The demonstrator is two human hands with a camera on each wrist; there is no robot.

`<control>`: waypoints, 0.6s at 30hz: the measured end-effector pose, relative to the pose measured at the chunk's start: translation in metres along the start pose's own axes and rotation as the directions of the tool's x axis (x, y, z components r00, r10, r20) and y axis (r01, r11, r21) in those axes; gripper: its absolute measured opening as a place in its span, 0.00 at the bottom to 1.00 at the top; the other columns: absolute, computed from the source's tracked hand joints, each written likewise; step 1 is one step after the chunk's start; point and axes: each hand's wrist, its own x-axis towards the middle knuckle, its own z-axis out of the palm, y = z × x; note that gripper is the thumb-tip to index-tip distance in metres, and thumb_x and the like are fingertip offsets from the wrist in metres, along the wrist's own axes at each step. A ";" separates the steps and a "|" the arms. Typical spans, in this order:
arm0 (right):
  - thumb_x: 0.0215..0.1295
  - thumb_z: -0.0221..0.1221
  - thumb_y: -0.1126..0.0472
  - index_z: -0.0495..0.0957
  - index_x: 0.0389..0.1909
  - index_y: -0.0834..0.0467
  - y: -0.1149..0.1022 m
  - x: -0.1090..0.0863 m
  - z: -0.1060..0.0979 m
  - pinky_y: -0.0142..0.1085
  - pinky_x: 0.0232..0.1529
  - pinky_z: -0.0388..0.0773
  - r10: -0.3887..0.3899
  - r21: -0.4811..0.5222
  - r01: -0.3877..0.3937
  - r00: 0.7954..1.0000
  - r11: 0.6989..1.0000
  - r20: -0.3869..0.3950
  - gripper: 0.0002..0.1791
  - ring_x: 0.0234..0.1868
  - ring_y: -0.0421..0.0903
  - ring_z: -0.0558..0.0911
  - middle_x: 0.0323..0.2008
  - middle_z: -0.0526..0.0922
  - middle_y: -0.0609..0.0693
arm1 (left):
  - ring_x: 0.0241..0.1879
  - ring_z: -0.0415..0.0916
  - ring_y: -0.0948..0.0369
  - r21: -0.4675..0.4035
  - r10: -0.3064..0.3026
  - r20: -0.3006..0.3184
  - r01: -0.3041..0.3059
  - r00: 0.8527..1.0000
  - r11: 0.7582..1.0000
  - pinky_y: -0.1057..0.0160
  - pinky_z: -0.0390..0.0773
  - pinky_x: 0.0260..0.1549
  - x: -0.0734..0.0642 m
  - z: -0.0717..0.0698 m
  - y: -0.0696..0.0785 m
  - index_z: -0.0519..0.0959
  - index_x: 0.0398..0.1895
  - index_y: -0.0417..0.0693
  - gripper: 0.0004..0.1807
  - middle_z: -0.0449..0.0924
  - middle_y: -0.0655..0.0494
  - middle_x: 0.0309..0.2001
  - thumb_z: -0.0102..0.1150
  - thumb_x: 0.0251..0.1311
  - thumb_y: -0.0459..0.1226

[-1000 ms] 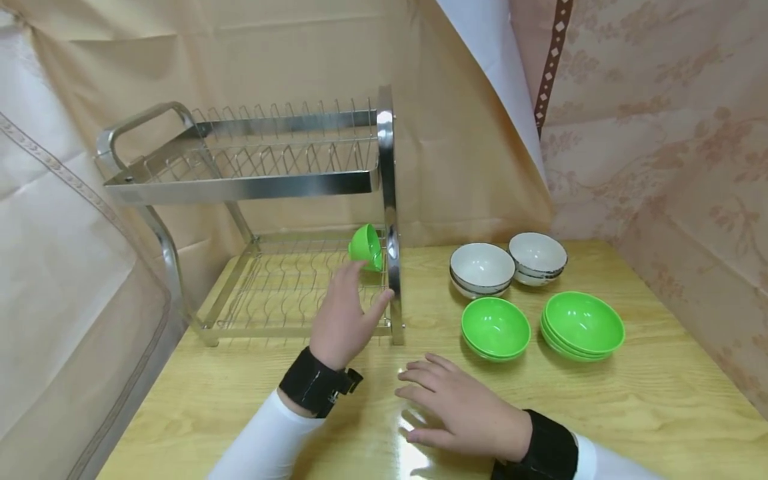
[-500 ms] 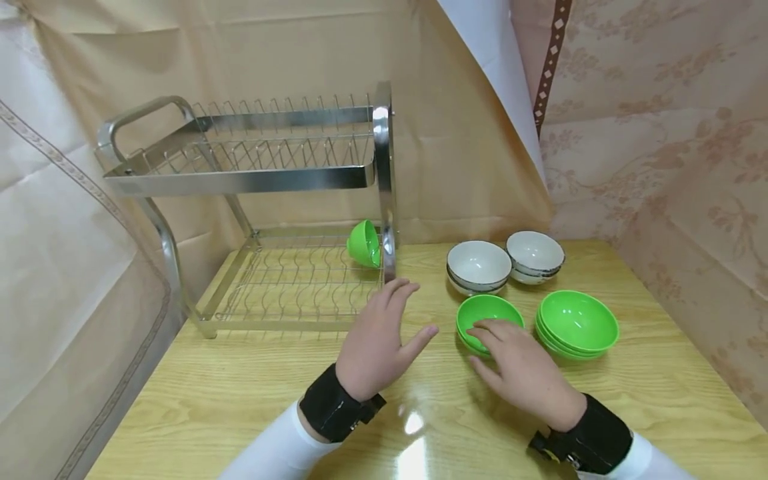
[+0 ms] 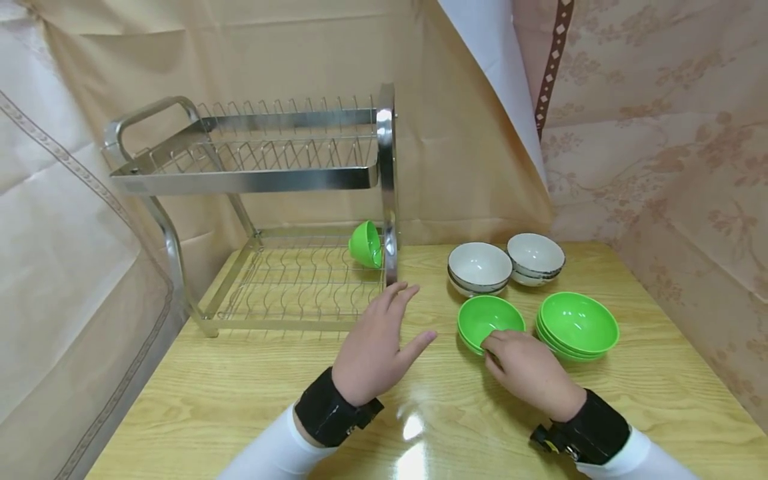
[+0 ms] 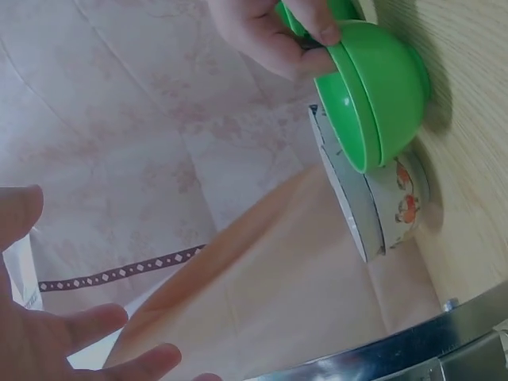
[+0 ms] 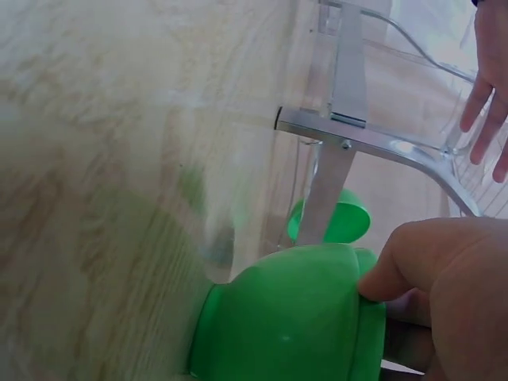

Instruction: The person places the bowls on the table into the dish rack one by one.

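My right hand pinches the near rim of a green bowl, the upper one of a nested stack on the table. In the right wrist view the thumb presses the outside of the green bowl just under its rim, with fingers over the inside. My left hand hovers over the table in front of the rack's right end, fingers spread and holding nothing. Another green bowl stands on its side in the lower tier of the metal dish rack.
To the right sits a second stack of green bowls. Behind are two stacks of white bowls with dark rims, one on the left and one on the right. Cloth hangs behind the wooden table.
My right hand has moved right from the table's middle to the green bowl and closed on its rim. The left hand has drawn back from the rack, toward the right.
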 end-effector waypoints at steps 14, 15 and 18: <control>0.51 0.64 0.63 0.72 0.24 0.50 0.001 -0.002 -0.003 0.32 0.19 0.65 0.048 0.021 -0.047 0.999 0.999 -0.025 0.09 0.21 0.39 0.66 0.21 0.68 0.41 | 0.64 0.59 0.50 0.034 -0.022 0.022 0.021 1.000 0.999 0.46 0.69 0.59 0.001 0.010 -0.010 0.62 0.70 0.47 0.39 0.63 0.41 0.67 0.42 0.66 0.64; 0.52 0.64 0.63 0.72 0.24 0.50 0.000 -0.002 -0.004 0.32 0.19 0.65 0.050 0.026 -0.050 0.999 0.998 -0.018 0.09 0.21 0.39 0.66 0.21 0.68 0.41 | 0.64 0.59 0.50 0.037 -0.027 0.031 0.026 0.999 0.999 0.45 0.69 0.60 0.001 0.011 -0.011 0.62 0.70 0.47 0.40 0.62 0.41 0.67 0.41 0.66 0.64; 0.54 0.64 0.63 0.72 0.25 0.50 0.000 -0.002 -0.006 0.32 0.21 0.67 0.056 0.040 -0.056 0.998 0.998 0.003 0.09 0.22 0.39 0.66 0.22 0.69 0.40 | 0.64 0.58 0.49 0.041 -0.049 0.051 0.047 0.998 0.998 0.45 0.68 0.60 0.001 0.014 -0.015 0.61 0.71 0.46 0.39 0.61 0.40 0.67 0.42 0.67 0.63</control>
